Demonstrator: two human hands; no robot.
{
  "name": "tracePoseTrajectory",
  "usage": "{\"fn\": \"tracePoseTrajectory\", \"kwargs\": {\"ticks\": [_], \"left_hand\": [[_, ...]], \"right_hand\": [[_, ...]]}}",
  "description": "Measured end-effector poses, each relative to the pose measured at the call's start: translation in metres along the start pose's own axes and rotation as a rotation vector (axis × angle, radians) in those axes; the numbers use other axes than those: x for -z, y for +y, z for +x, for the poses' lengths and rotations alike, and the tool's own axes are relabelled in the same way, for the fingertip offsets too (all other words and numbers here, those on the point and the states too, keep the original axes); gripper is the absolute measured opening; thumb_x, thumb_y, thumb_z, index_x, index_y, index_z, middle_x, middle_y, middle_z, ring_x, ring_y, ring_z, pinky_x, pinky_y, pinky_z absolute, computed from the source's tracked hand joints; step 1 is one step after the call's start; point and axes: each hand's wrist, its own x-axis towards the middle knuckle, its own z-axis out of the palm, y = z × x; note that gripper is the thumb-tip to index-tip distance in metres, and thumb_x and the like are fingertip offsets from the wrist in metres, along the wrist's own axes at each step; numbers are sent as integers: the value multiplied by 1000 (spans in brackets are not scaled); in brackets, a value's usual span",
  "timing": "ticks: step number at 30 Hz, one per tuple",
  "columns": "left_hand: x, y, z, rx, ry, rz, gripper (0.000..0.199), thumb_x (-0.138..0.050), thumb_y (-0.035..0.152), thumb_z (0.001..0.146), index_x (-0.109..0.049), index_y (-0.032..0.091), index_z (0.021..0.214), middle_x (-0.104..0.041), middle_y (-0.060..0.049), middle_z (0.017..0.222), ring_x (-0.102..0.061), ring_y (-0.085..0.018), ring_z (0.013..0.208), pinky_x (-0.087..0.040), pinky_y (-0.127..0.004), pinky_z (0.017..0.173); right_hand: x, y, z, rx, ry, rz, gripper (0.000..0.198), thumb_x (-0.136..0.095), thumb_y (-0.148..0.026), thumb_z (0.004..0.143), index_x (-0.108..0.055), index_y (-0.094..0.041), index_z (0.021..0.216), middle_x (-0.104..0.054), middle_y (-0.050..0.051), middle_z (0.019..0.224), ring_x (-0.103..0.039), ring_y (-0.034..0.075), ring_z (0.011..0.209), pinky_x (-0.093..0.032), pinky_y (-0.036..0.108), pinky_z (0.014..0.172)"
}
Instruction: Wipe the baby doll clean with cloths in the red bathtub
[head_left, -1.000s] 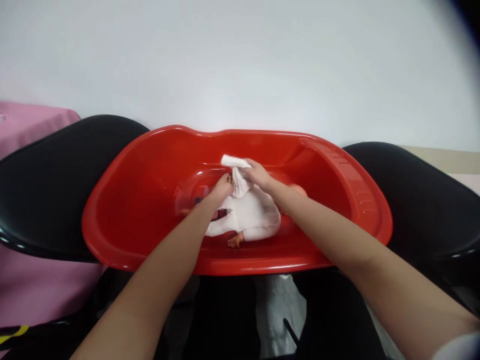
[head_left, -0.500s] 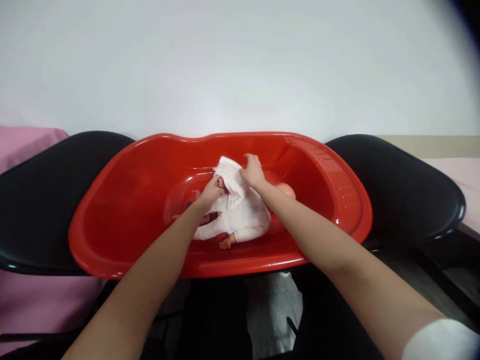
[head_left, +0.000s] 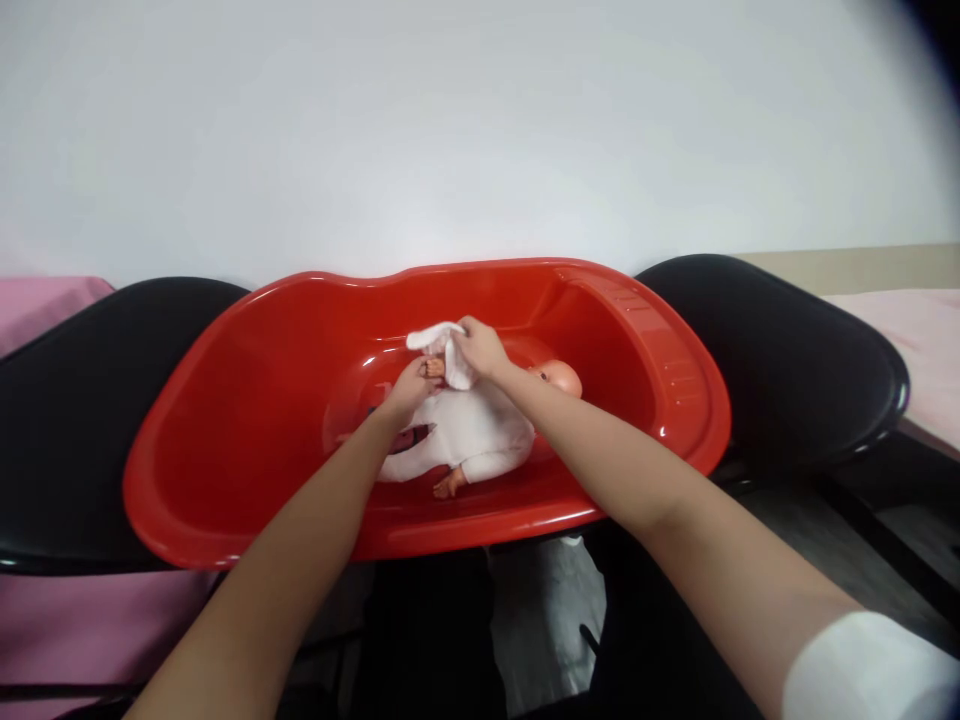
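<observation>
Baby doll [head_left: 480, 428] is lying lengthwise, head [head_left: 562, 377] right; left hand [head_left: 409, 390] is clasping its far hand [head_left: 434, 368], right hand [head_left: 481, 350], nearer the head, pinching white cloth [head_left: 459, 369] between.

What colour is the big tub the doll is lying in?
The tub is bright red; the head view shows it best.

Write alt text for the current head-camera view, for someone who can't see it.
A person's left hand holds a white-clothed baby doll near one fist in a red baby bathtub, while the right hand grasps a white cloth beside that fist. The doll's head lies toward the right; black surfaces flank the tub before a pale wall.
</observation>
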Motion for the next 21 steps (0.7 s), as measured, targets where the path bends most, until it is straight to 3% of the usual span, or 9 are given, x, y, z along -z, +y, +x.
{"fn": "tracePoseTrajectory", "kwargs": {"ticks": [3,5,9,13,16,18,21], "left_hand": [[1,-2,0,-24,-8,48,47,-60,3,55,-58,17,100,-67,-6,100,-64,-20,93,-48,-33,83],[1,-1,0,-26,2,85,49,-62,5,57,-59,19,104,-67,-6,104,-64,-21,96,-49,-34,84],[-3,6,-4,-24,-6,92,55,-62,5,56,-59,20,108,-67,-4,102,-64,-20,95,-49,-31,81],[-5,11,-7,-48,9,91,44,-64,9,58,-60,17,101,-68,-5,94,-64,-20,85,-49,-29,71],[-4,8,-5,-85,73,98,34,-65,18,65,-64,15,98,-69,-8,93,-64,-22,83,-50,-32,69],[-3,4,-2,-74,108,34,32,-66,17,65,-64,15,96,-69,-8,93,-65,-23,83,-51,-34,73],[-4,3,0,-46,91,-115,30,-64,11,62,-64,16,92,-67,-6,88,-65,-23,84,-53,-36,78]], "right_hand": [[11,-2,9,-52,225,462,23,-42,-35,89,-55,-17,82,-59,0,81,-53,13,77,-41,24,71],[15,-5,10,-43,223,615,24,-46,-38,86,-54,-18,75,-55,-2,74,-50,12,72,-39,23,67],[14,-9,-1,-48,-12,707,24,-55,-39,80,-56,-17,70,-57,-1,69,-50,12,68,-40,24,66],[5,-12,-7,-74,-340,740,32,-52,-45,84,-62,-14,79,-65,4,78,-56,14,71,-44,26,68],[-4,-8,-5,16,-390,496,35,-48,-43,87,-65,-13,92,-68,9,95,-60,17,84,-46,28,77],[-11,-3,-4,171,-356,162,31,-58,-30,81,-64,-15,107,-67,9,111,-59,19,99,-44,29,85],[-17,3,-9,349,-420,-252,44,-62,-20,74,-60,-21,117,-64,7,119,-58,22,105,-43,30,85]]}}
